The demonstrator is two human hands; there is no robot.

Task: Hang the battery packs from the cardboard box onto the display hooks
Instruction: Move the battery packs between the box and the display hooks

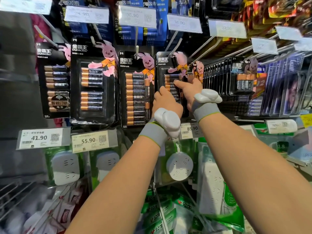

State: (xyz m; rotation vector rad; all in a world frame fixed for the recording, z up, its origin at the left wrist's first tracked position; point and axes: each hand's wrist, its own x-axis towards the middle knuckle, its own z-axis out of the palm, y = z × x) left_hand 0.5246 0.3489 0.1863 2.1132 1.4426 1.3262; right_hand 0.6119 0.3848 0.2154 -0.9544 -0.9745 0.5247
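A black Duracell battery pack [166,68] hangs at the centre of the display, its top hole at a white hook [174,48]. My left hand [164,100] grips the pack's lower left edge. My right hand [189,87] holds its right side, with the thumb laid across the batteries. Similar packs [135,88] hang on the hooks to the left. The cardboard box is out of view.
More battery packs [92,81] fill the hooks at left, and a dense row of smaller packs [243,76] hangs at right. Price tags [92,141] line the rail below. Power sockets and strips [179,166] in green packaging hang underneath.
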